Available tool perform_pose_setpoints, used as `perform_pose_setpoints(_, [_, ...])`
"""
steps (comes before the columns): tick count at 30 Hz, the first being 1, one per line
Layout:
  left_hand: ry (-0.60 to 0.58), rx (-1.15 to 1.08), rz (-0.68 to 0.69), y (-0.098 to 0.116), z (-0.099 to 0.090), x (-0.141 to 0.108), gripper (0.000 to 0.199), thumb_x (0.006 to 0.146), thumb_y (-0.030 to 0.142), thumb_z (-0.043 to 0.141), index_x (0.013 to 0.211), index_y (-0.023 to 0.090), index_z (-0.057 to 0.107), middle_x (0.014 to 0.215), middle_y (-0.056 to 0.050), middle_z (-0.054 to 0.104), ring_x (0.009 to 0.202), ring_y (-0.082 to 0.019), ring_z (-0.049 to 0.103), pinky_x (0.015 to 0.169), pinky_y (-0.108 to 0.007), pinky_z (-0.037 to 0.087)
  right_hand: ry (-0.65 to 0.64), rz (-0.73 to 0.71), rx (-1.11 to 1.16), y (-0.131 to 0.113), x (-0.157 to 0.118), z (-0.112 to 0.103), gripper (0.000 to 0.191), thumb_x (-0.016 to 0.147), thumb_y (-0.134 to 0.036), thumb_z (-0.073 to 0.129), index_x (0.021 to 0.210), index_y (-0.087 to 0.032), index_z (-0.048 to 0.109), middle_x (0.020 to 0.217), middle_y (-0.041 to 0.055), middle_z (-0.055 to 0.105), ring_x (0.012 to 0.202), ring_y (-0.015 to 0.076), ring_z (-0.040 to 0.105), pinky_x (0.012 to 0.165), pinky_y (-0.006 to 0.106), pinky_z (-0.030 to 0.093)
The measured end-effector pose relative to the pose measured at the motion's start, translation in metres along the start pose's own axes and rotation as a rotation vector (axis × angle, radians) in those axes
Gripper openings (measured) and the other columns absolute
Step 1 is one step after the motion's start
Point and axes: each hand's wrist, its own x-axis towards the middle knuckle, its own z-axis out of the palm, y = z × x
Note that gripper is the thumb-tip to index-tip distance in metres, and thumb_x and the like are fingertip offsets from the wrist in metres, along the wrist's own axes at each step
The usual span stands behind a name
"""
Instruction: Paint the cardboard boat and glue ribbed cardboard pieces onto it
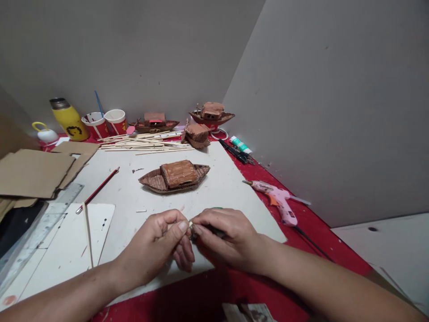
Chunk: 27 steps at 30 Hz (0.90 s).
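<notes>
Above the near edge of the white board (231, 179), my two hands meet at the fingertips. My left hand (164, 243) is closed, thumb and forefinger pinching a small pale piece (191, 225), perhaps a bit of stick. My right hand (228, 232) is closed with its fingertips against that same piece. Something dark with a little green shows among the right fingers, mostly covered, and I cannot make out what it is. Just beyond the hands a brown cardboard model boat (179, 173) with a curved roof sits upright on the board. A short white stick piece (141, 210) lies to its left.
A pink glue gun (278, 199) lies on the red cloth (248, 286) at right. Thin wooden sticks (144, 144), more model boats (214, 112), paper cups (115, 121) and a yellow bottle (69, 120) line the back. Cardboard sheets (33, 172), a pencil (98, 190) and a clear ruler (72, 193) lie left.
</notes>
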Motion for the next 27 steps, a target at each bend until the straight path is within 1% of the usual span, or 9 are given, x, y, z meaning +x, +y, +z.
perform_pose_setpoints(6, [-0.030,-0.084,-0.062,0.001,0.001,0.000,0.031,0.093,0.040,0.053,0.075,0.014,0.057,0.056,-0.001,0.065,0.045,-0.010,0.061,0.047,-0.017,0.045,0.027,-0.053,-0.135,0.001,-0.001,0.004,0.017,0.092,-0.012,0.047,0.079,-0.017,0.058,0.063,0.0020,0.061,0.056,0.0114,0.053,0.054,0.022,0.040])
perform_pose_setpoints(11, [-0.059,-0.201,-0.116,0.002,-0.001,0.002,0.032,0.092,0.042,0.054,0.076,0.015,0.058,0.053,-0.003,0.066,0.042,-0.011,0.061,0.042,-0.016,0.042,0.070,0.045,-0.061,0.005,0.005,-0.002,0.021,0.088,-0.011,0.046,0.070,-0.020,0.051,0.057,-0.0034,0.050,0.051,0.0093,0.044,0.050,0.021,0.036])
perform_pose_setpoints(15, [-0.004,-0.195,-0.115,0.005,-0.003,0.005,0.036,0.094,0.043,0.050,0.074,0.014,0.056,0.049,-0.004,0.065,0.037,-0.010,0.059,0.039,-0.014,0.039,0.088,0.070,-0.004,0.006,0.005,-0.004,0.029,0.093,-0.013,0.045,0.065,-0.021,0.044,0.055,-0.0051,0.041,0.049,0.0088,0.038,0.049,0.022,0.033])
perform_pose_setpoints(16, [0.012,-0.194,-0.107,0.004,-0.003,0.005,0.037,0.094,0.044,0.049,0.073,0.014,0.055,0.048,-0.003,0.065,0.036,-0.010,0.058,0.038,-0.013,0.038,0.089,0.078,0.032,0.006,0.003,-0.003,0.025,0.093,-0.014,0.046,0.069,-0.020,0.048,0.056,-0.0049,0.043,0.050,0.0088,0.040,0.050,0.022,0.034])
perform_pose_setpoints(18, [0.023,-0.192,-0.089,0.003,-0.003,0.006,0.039,0.095,0.044,0.047,0.071,0.015,0.053,0.046,-0.003,0.064,0.034,-0.010,0.057,0.037,-0.013,0.037,0.070,0.120,0.163,0.005,0.000,0.001,0.005,0.092,-0.016,0.051,0.090,-0.018,0.055,0.064,-0.0033,0.051,0.053,0.0089,0.046,0.051,0.021,0.039])
perform_pose_setpoints(20, [0.012,-0.188,-0.075,0.000,-0.002,0.006,0.039,0.094,0.046,0.047,0.071,0.015,0.053,0.046,-0.003,0.064,0.034,-0.010,0.057,0.037,-0.014,0.038,0.038,0.192,0.321,0.003,-0.002,0.005,0.021,0.088,-0.020,0.059,0.109,-0.017,0.054,0.072,-0.0015,0.058,0.055,0.0087,0.050,0.051,0.019,0.042])
perform_pose_setpoints(21, [0.002,-0.177,-0.071,-0.002,-0.002,0.006,0.040,0.094,0.048,0.048,0.071,0.015,0.053,0.046,-0.003,0.064,0.034,-0.010,0.056,0.037,-0.014,0.038,0.032,0.229,0.380,0.003,-0.002,0.007,0.026,0.086,-0.022,0.062,0.110,-0.017,0.055,0.073,-0.0011,0.059,0.055,0.0085,0.051,0.050,0.019,0.042])
perform_pose_setpoints(24, [-0.022,-0.129,-0.061,-0.007,-0.001,0.005,0.041,0.092,0.051,0.049,0.072,0.015,0.053,0.047,-0.003,0.064,0.035,-0.011,0.056,0.038,-0.017,0.041,0.055,0.301,0.435,0.001,-0.001,0.011,0.009,0.084,-0.024,0.066,0.090,-0.017,0.063,0.066,-0.0022,0.059,0.053,0.0077,0.047,0.050,0.018,0.040])
perform_pose_setpoints(27, [-0.018,-0.108,-0.048,-0.010,0.000,0.004,0.042,0.092,0.052,0.049,0.071,0.015,0.052,0.047,-0.004,0.064,0.036,-0.011,0.056,0.040,-0.017,0.042,0.057,0.372,0.477,0.001,0.001,0.013,0.009,0.084,-0.025,0.066,0.081,-0.016,0.065,0.062,-0.0028,0.058,0.054,0.0078,0.046,0.051,0.019,0.040])
